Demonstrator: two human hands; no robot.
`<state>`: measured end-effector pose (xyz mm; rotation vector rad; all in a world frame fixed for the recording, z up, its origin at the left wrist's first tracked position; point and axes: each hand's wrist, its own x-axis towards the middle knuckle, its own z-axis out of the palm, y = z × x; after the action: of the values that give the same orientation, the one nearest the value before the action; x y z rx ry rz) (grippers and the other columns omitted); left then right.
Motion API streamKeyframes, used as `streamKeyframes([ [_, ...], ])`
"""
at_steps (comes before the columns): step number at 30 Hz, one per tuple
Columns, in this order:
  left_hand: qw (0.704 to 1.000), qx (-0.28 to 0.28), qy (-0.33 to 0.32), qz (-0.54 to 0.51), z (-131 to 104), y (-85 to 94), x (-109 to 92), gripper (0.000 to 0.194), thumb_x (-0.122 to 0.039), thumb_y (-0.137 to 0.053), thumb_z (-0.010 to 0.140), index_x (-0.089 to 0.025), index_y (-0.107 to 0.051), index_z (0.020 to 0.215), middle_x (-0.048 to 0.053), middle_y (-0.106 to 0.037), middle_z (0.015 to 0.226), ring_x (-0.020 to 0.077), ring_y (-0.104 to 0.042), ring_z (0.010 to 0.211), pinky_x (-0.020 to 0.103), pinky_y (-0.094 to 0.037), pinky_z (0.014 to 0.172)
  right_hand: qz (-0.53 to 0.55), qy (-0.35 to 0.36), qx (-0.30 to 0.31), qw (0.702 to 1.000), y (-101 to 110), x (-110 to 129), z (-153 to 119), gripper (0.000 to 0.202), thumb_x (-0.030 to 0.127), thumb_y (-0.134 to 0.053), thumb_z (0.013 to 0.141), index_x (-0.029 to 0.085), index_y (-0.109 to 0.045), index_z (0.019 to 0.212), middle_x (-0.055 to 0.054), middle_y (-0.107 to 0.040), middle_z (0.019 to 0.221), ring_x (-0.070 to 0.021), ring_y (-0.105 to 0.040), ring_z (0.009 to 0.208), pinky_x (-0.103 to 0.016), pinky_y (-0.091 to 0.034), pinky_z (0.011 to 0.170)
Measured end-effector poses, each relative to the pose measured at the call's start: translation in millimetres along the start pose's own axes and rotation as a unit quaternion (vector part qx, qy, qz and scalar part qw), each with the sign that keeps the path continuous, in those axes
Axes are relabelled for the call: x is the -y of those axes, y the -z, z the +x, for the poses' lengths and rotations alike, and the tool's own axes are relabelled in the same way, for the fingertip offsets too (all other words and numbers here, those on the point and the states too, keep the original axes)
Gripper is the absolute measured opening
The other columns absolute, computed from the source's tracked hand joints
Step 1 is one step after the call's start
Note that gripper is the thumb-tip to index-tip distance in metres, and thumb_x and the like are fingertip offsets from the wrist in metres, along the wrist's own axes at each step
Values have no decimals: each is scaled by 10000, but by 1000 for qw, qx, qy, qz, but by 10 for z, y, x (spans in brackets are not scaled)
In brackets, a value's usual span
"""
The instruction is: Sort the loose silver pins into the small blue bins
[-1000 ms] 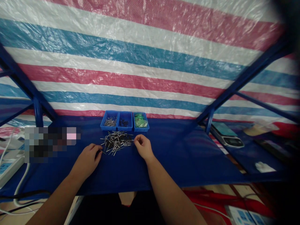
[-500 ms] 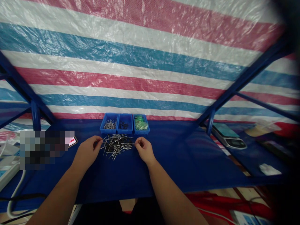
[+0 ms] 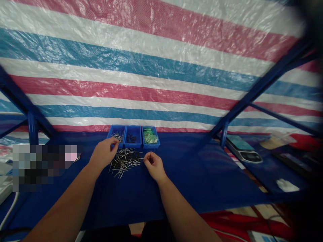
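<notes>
A loose pile of thin silver metal rods (image 3: 123, 164), with black pieces among them, lies on the blue tabletop. My left hand (image 3: 104, 153) is over the pile's left side, its closed fingertips close to the left blue bin (image 3: 109, 135); whatever they pinch is too small to make out. At the pile's right edge, my right hand (image 3: 155, 166) has thumb and forefinger closed on the end of a thin metal rod (image 3: 141, 158). Short silver pins (image 3: 117, 136) fill part of the left bin. Small black parts (image 3: 131, 138) sit in the middle bin (image 3: 133, 146).
The right bin (image 3: 151, 146) contains a green-and-clear plastic packet (image 3: 150, 134). A digital scale (image 3: 243, 149) stands on a surface to the right, beyond a blue frame post (image 3: 224, 134). Blurred-out items and a white cable (image 3: 10, 208) occupy the left. Striped sheeting (image 3: 141, 94) hangs behind.
My left hand has moved up and right, from the pile's left edge to near the left bin. My right hand stays at the pile's right edge. The view has shifted slightly.
</notes>
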<state>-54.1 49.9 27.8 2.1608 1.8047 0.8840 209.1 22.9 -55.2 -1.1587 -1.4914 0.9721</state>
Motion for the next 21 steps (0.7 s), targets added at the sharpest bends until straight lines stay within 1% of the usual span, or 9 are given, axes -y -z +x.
streamKeyframes([
  [3,992,75,-81,-54,-247,-114,-177,247,-304,-512,944,-218,-717,1051,61,-733,999,207,-670,883,342,-523,828,11,5,26,1000,-1,57,-29,95,281,-619,817,201,-584,781,34,-518,659,-111,-440,568,-229,-348,544],
  [6,981,117,-136,-72,-433,-236,-343,244,-287,-539,948,-238,-699,1127,70,-706,1114,227,-637,1059,372,-491,963,17,13,62,998,2,130,-61,64,254,-619,799,199,-597,775,25,-543,674,-115,-458,577,-234,-356,552],
  [7,978,128,-146,-73,-471,-268,-385,234,-279,-542,951,-241,-698,1122,68,-702,1115,224,-634,1061,370,-489,963,17,15,72,997,4,154,-70,57,249,-617,794,200,-599,771,24,-546,675,-116,-461,579,-236,-360,556],
  [10,970,163,-170,-65,-524,-333,-462,182,-265,-530,966,-242,-709,988,53,-707,1012,214,-641,979,362,-492,906,14,15,84,996,9,207,-81,53,244,-621,780,201,-601,756,21,-549,674,-120,-470,588,-242,-368,568],
  [12,970,167,-170,-56,-527,-351,-469,186,-270,-520,974,-237,-700,943,50,-705,968,214,-642,946,363,-489,879,15,8,85,996,11,217,-82,68,255,-633,781,201,-601,753,21,-548,670,-119,-468,585,-243,-367,568],
  [14,974,153,-161,-48,-510,-351,-434,203,-285,-502,985,-232,-692,936,54,-704,962,213,-644,931,361,-487,866,26,-1,86,996,10,205,-79,87,277,-650,793,202,-607,784,27,-540,664,-114,-454,569,-241,-359,556],
  [16,982,121,-138,-39,-462,-328,-356,232,-311,-479,995,-228,-687,936,58,-705,971,212,-647,930,357,-487,861,35,-6,79,996,6,181,-74,109,295,-662,810,202,-615,840,34,-531,661,-109,-443,558,-237,-353,545],
  [19,998,29,-57,-12,-298,-249,-176,258,-361,-473,996,-227,-692,972,57,-714,1004,225,-652,972,360,-489,885,18,0,59,998,-7,152,-61,98,288,-653,835,201,-608,845,36,-527,662,-110,-446,564,-235,-356,544],
  [21,1000,-21,-2,17,-133,-177,-53,270,-383,-480,987,-228,-699,1022,57,-722,1043,239,-661,995,372,-491,902,-22,18,53,998,-19,153,-54,71,256,-633,844,200,-604,811,30,-535,671,-114,-459,577,-239,-367,553],
])
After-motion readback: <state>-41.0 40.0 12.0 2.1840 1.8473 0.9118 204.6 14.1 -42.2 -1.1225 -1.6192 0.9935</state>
